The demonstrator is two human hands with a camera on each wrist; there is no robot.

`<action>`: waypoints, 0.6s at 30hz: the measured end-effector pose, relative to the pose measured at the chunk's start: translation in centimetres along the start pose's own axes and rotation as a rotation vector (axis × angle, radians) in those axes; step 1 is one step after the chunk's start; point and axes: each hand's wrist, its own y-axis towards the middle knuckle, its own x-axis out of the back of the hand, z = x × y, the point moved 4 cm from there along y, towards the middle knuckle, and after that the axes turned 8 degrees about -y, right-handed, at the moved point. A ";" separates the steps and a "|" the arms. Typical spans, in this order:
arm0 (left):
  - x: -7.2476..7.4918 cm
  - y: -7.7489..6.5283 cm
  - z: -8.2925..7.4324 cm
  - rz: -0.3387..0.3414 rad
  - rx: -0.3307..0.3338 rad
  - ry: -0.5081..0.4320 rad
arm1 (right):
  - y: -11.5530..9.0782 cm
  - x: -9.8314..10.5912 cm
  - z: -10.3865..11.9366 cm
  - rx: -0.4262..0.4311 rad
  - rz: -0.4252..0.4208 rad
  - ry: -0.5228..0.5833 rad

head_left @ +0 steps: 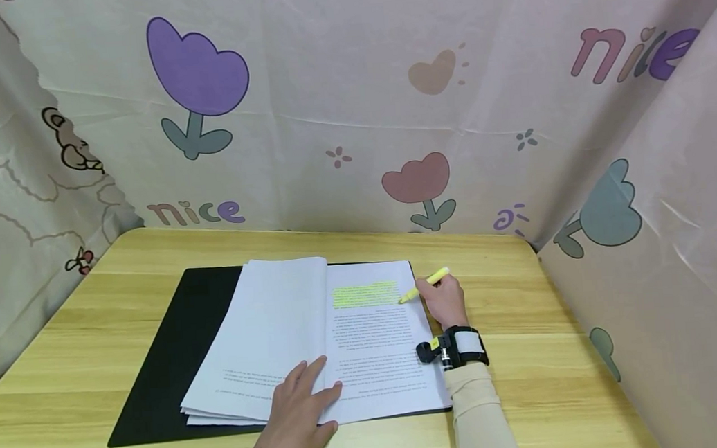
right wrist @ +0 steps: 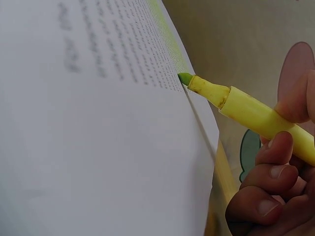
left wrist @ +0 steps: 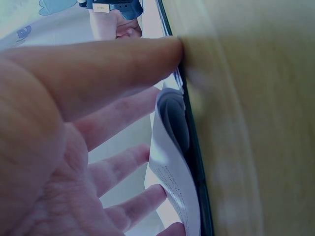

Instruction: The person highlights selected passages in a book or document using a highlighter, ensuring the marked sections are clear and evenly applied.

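Note:
A yellow highlighter [head_left: 424, 285] is pinched in my right hand [head_left: 445, 302], its green tip at the right edge of the text on the right-hand page [head_left: 376, 389]. In the right wrist view the uncapped highlighter [right wrist: 256, 115] points up and left at the printed lines. Several lines near the top of that page carry yellow marking [head_left: 365, 295]. My left hand [head_left: 297, 416] rests with spread fingers on the lower part of the open stapled pages, near the fold. In the left wrist view its fingers [left wrist: 123, 167] lie against a curled left-hand page [left wrist: 170, 162].
Beneath the papers lies a black mat [head_left: 158, 397], showing mostly at the left. Both lie on a wooden table [head_left: 513, 289]. A printed curtain [head_left: 336, 80] hangs behind and along both sides. A camera band [head_left: 463, 347] wraps my right wrist.

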 end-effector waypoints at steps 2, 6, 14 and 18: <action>0.0 0.0 0.0 -0.001 -0.002 0.001 | 0.0 0.0 0.0 0.001 0.000 -0.003; 0.1 0.0 0.0 -0.001 -0.004 0.002 | 0.0 0.1 -0.1 0.003 -0.001 -0.007; 0.1 0.0 0.1 -0.004 -0.009 -0.017 | -0.2 0.3 -0.1 0.012 -0.025 -0.002; 0.0 -0.1 0.2 -0.007 -0.007 -0.048 | -0.2 0.4 0.0 0.028 -0.032 -0.014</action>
